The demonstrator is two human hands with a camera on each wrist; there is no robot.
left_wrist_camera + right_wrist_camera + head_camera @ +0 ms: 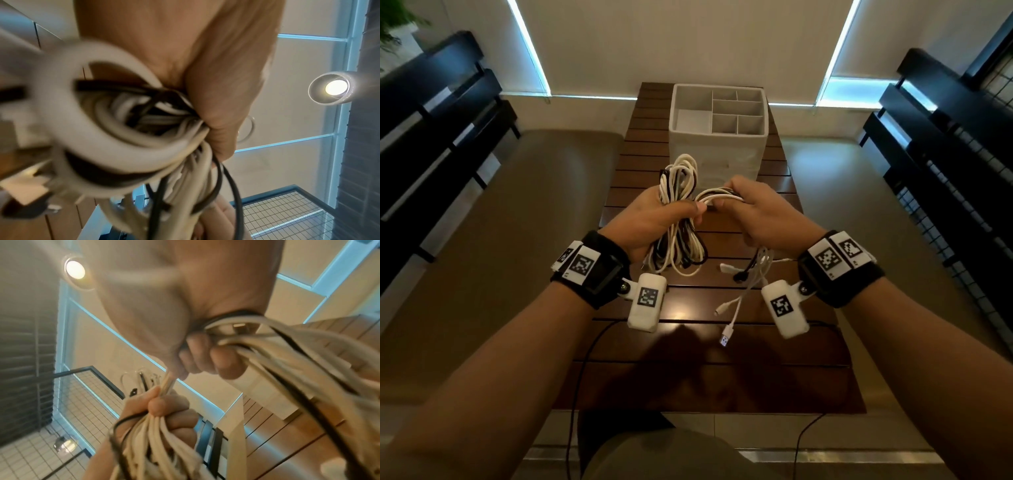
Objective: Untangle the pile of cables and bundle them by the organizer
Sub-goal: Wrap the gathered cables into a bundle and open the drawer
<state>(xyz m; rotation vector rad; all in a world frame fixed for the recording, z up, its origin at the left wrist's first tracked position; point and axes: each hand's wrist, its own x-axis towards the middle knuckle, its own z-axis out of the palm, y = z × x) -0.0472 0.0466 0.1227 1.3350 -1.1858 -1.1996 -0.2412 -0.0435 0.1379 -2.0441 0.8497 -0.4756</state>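
My left hand [654, 216] grips a coiled bundle of white and black cables [678, 192] above the wooden table; its loops stick up past the fist and hang down below it. The left wrist view shows the same cables [131, 129] squeezed in that fist. My right hand [750, 212] holds a second bunch of cable strands [717, 197] running across to the left hand, with loose plug ends [736, 301] dangling beneath. In the right wrist view, fingers [207, 356] curl round these strands [287, 363]. A white organizer box [717, 137] with several compartments stands just beyond the hands.
The slatted wooden table [709, 370] is narrow, with floor on both sides. Dark shelving [438, 144] lines the left, a dark rack with wire mesh [955, 178] the right. Thin black wires [582, 377] trail from the wrist cameras over the table's near edge.
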